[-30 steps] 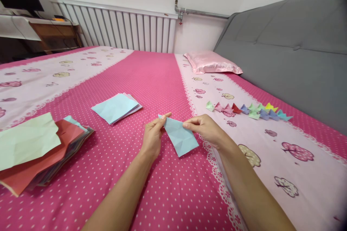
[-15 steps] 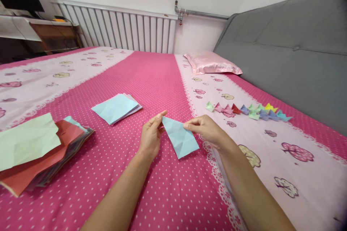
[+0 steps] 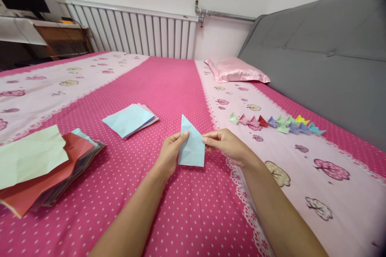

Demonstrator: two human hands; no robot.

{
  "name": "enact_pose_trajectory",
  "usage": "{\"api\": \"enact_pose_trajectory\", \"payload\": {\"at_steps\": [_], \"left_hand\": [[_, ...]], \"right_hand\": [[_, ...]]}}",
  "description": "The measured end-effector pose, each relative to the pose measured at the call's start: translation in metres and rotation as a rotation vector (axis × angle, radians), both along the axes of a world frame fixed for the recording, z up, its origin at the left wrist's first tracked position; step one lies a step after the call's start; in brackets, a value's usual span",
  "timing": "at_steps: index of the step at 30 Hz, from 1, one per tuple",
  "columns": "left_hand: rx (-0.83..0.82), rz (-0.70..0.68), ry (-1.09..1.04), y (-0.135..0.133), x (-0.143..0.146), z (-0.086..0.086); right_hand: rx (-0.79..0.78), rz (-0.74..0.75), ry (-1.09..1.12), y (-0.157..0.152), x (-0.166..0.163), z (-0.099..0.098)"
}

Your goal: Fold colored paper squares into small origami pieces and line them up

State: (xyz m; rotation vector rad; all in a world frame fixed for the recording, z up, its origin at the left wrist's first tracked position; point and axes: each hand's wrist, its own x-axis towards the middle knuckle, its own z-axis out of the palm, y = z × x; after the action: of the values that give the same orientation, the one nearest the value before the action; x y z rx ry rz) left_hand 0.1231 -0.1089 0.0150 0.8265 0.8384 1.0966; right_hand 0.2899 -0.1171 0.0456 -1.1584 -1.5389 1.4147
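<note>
Pink bed, paper stacks, pillow, origami row

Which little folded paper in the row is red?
The red folded paper, fourth from the row's left end, between a pink piece and a bluish piece.

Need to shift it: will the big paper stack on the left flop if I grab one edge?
Probably floppy: the stack lies wavy. The crumpled green sheet on top looks loose and may slide off. Thin sheets, so likely light.
</note>
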Motion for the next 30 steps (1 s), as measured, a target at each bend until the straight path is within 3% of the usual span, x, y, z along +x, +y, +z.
{"api": "enact_pose_trajectory", "payload": {"at_steps": [8,15,23,30], "left_hand": [[-0.119,-0.016,-0.01,0.002,-0.006,0.006],[-0.156,-0.104,-0.057,0.0,-0.004,0.01],[-0.083,-0.173,-0.04,0.001,-0.006,0.002],[0.002,-0.192,-0.024,0.002,-0.005,-0.002]], "right_hand": [[0.215,0.189,-0.087,-0.004,0.012,0.012],[0.396,0.098,-0.265,0.0,0.009,0.006],[0.422,0.113,-0.313,0.0,0.007,0.01],[0.322,-0.022,-0.332,0.0,0.005,0.002]]}}
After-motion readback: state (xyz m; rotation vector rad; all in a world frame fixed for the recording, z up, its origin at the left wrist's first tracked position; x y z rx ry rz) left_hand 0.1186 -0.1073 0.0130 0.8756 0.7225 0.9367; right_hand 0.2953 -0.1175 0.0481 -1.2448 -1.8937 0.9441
